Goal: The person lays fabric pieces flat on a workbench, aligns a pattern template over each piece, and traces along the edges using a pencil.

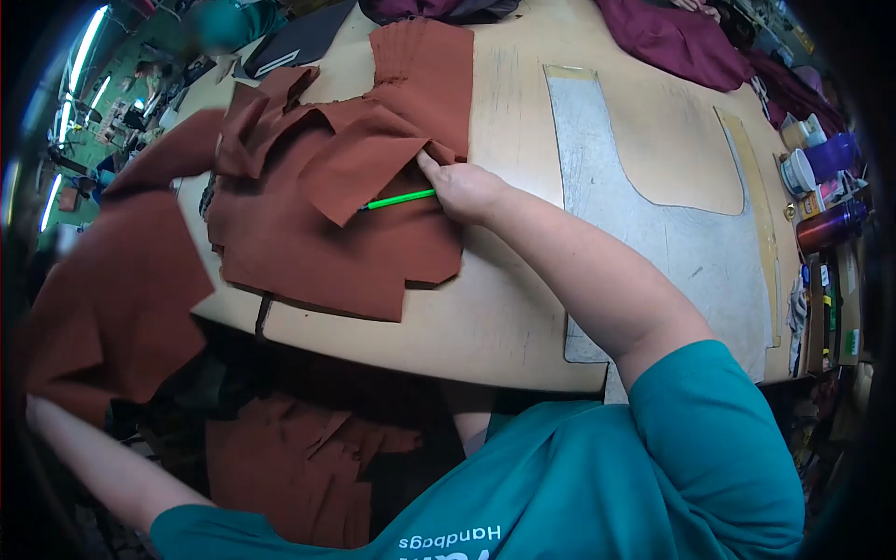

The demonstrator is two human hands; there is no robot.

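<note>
A stack of rust-brown fabric pieces (308,243) lies on the table, its upper layers folded and rumpled. My right hand (465,193) is closed over the stack's right side, with a green pen (399,200) in it. The thumb and fingertips pinch the edge of a folded fabric flap (359,173). At the far left, my left hand (37,411) is at the lower corner of a large rust-brown fabric piece (131,289), which spreads off the table's left side toward it. Dark frame edges hide most of its fingers, but the cloth appears gripped.
A worn grey-white pattern template (644,252) with yellowed edges lies on the table (509,327) at right. Maroon fabric (677,42) lies behind it. Cups, a purple tumbler (831,227) and small tools crowd the right edge. More rust-brown pieces (289,467) sit below the table's front edge.
</note>
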